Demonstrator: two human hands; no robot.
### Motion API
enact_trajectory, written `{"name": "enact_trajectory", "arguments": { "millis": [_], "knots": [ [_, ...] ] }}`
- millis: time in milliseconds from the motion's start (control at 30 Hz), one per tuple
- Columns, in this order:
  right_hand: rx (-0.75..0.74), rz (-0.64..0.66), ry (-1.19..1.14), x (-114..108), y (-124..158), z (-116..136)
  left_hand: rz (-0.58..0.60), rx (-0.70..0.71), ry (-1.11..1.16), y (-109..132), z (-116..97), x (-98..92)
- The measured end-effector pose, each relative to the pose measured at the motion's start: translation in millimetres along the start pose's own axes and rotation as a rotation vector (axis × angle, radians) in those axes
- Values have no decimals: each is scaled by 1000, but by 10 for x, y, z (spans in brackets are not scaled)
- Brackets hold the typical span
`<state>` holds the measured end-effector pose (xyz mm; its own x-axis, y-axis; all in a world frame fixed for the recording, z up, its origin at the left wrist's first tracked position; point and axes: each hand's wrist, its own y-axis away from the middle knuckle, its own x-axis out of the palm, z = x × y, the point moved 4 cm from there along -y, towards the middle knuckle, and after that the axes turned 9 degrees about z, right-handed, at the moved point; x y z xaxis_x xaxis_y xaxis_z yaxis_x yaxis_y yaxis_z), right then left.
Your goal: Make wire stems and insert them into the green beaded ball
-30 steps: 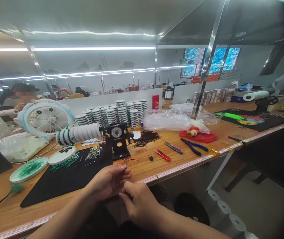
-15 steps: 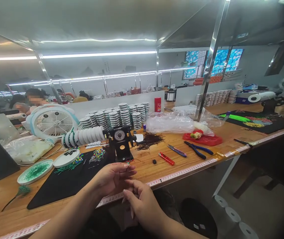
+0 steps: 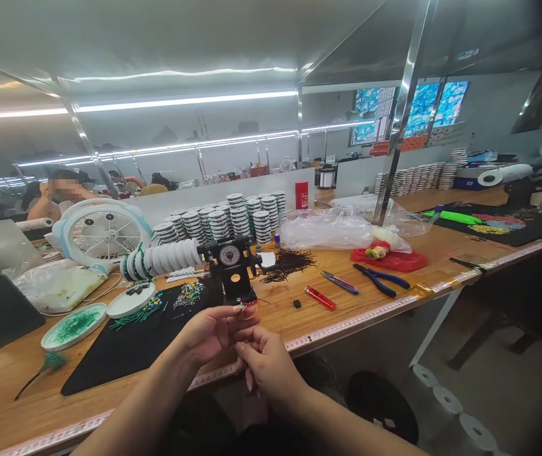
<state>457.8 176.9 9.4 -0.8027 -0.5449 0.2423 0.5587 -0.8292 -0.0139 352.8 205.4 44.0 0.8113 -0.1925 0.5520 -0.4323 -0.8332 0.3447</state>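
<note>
My left hand (image 3: 216, 329) is over the table's front edge, its thumb and index finger pinched on a thin cord with tiny red and green bits (image 3: 246, 303); the detail is too small to tell. Just below and to its right, my right hand (image 3: 273, 364) has its fingers curled and pressed together. Whatever may be in them is hidden. Behind the hands stands a black winding device (image 3: 235, 278) with a dial and a row of white spools (image 3: 170, 256). A black mat (image 3: 128, 354) with small coloured beads (image 3: 189, 294) lies to the left.
To the right lie a red lighter (image 3: 319, 297), thread snips (image 3: 340, 282) and blue-handled pliers (image 3: 380, 280). Dark cord pieces (image 3: 284, 265) lie behind them. Stacked spools (image 3: 235, 218), a fan (image 3: 104, 234) and a dish of green beads (image 3: 75, 326) stand on the table (image 3: 275, 310). Another person sits far left.
The view has shifted slightly. My right hand has come up closer to my left hand. My left hand keeps its pinch.
</note>
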Motion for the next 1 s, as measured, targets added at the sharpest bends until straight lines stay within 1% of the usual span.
{"name": "enact_trajectory", "arguments": {
  "millis": [133,333,500,667,767,867,933,1000],
  "knots": [
    [35,23,34,62,18,-23,-27,-12,32,-13,11,-29],
    [74,-75,35,169,16,-62,-45,-11,86,4,22,-40],
    [69,-123,53,158,49,-57,-41,5,64,15,-12,-96],
    [113,-95,9,191,12,-73,-41,25,101,-6,-10,-121],
    [138,-59,-73,257,-40,-107,-44,19,122,-14,11,-119],
    [178,-53,-190,300,-51,-130,-42,20,116,-13,14,-127],
    [160,-57,-271,301,-40,-114,-42,27,110,-14,1,-144],
    [95,-68,-360,281,-33,-73,-47,42,103,-19,-17,-167]
  ]
}}
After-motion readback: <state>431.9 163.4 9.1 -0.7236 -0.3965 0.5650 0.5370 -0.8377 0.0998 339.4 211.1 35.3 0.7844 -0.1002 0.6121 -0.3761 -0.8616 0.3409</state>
